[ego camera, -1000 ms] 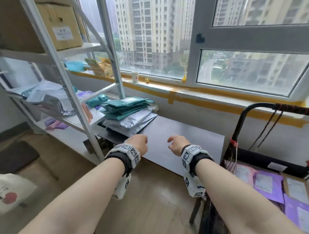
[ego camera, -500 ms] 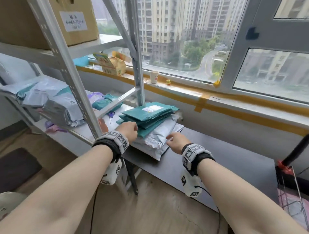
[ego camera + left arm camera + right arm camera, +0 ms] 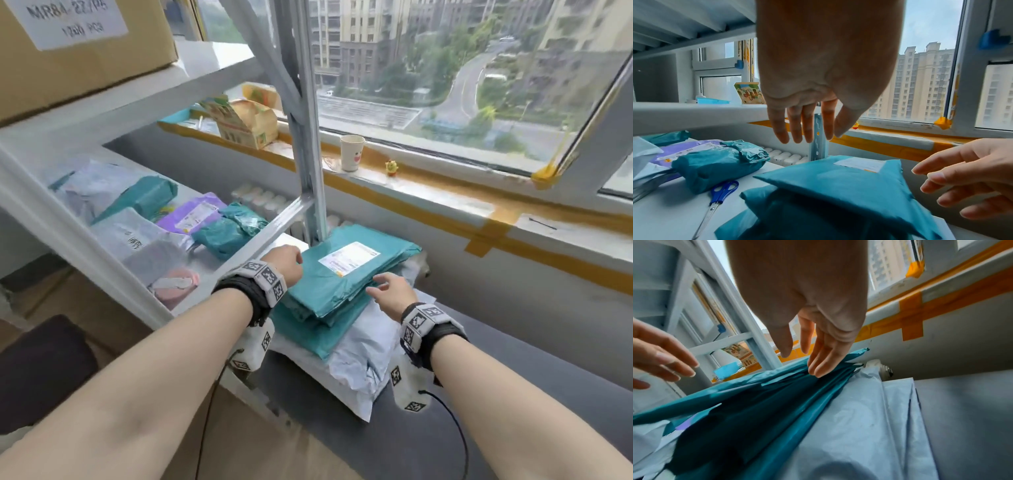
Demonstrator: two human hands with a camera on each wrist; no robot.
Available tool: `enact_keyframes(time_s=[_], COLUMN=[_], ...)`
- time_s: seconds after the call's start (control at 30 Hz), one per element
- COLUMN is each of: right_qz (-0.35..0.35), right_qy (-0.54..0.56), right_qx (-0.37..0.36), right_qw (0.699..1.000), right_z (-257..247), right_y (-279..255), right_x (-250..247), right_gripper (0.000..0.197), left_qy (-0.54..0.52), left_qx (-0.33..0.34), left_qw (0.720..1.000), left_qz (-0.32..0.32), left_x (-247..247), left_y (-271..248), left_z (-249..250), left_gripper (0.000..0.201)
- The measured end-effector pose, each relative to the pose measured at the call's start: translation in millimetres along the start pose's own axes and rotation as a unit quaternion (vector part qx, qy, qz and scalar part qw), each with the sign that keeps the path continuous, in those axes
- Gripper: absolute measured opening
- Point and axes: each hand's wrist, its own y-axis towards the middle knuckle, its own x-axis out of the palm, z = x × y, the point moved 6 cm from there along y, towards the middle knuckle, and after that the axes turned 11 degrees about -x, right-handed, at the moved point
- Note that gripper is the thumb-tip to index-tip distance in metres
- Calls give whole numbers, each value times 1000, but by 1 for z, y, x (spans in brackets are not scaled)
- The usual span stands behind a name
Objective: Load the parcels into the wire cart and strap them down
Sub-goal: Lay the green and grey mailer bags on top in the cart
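both hands out over a stack of parcels on the dark table. left hand at the stack's left edge, fingers straight and spread, holding nothing. right hand at its right edge, fingers loosely extended, tips touching the top teal parcel; no grip. pale grey parcels underneath. behind: metal shelf with more bags, blue scissors.

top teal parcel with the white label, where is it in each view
Head: top teal parcel, centre, between both hands.
Left wrist: lower centre, under the left hand's fingers.
Right wrist: a thin teal edge, centre left, label unseen.
Shared landmark: the grey shelf post behind it.
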Motion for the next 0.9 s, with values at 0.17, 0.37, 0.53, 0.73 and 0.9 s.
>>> enact_keyframes(time_s=[0.17, 0.37, 0.53, 0.73, 0.9], right_qz=[26, 65, 71, 74, 56], right_qy=[58, 123, 205, 263, 314], right_qx=[52, 103, 138, 151, 142], right_qw=[997, 985, 966, 950, 937], right_z=[7, 26, 28, 27, 20], right_y=[39, 51, 52, 50, 39], right_x=[9, 19, 25, 27, 24], right_gripper=[64, 79, 75, 64, 31], left_qy=[22, 3, -12, -13, -26], left_qx=[-19, -32, -47, -66, -68], left_qw=[999, 997, 994, 994, 992], left_qz=[-26, -75, -100, -90, -100], left_x=[8, 36, 49, 45, 43], left_y=[45, 69, 77, 79, 74], left_z=[0, -1, -4, -4, -5], left_gripper=[32, 58, 76, 83, 61])
